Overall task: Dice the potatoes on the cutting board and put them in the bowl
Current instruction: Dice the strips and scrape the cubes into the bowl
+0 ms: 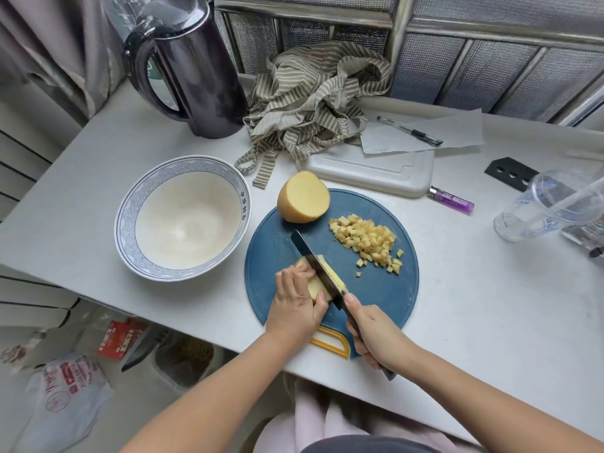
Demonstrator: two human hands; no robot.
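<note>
White tabletop (98, 165) is holding a round bowl (183, 217), with blue waves and unreadable writing on its rim, left of the fingers. Left hand (297, 305) is gripping a smooth potato chunk (316, 284) on the round blue cutting board (379, 289). Right hand (376, 335) is gripping the knife (313, 259). Small cubes (369, 240) are lying past its fingers.

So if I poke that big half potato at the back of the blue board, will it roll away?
Probably it would rock more than roll: the half potato seems to sit on its round side, flat cut face tilted up. It looks solid, so likely heavy for its size. The cut face may be damp and slippery.
</note>
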